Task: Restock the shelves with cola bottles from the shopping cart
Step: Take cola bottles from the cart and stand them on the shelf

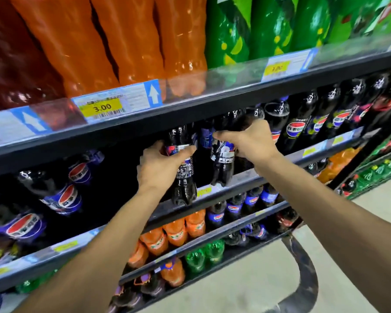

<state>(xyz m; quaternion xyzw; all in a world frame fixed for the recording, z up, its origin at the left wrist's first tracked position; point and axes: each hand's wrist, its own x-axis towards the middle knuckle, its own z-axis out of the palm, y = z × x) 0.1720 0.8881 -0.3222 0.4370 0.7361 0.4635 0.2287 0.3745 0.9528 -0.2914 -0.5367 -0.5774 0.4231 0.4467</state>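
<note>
As the fingers [185, 152] of our left hand [159, 164] curl round the label of one cola bottle [183, 177], we grip a second cola bottle [222, 161] high on its body with the right hand [252, 142], whose fingers close round it too. Both bottles stand upright, side by side, at the front lip of the middle shelf [242, 180]; the left one's base overlaps that lip. Shelved cola [298, 125] lines the row further right. Orange bottles [127, 41] fill the shelf above, and the cart handle [303, 263] shows low on our right.
</note>
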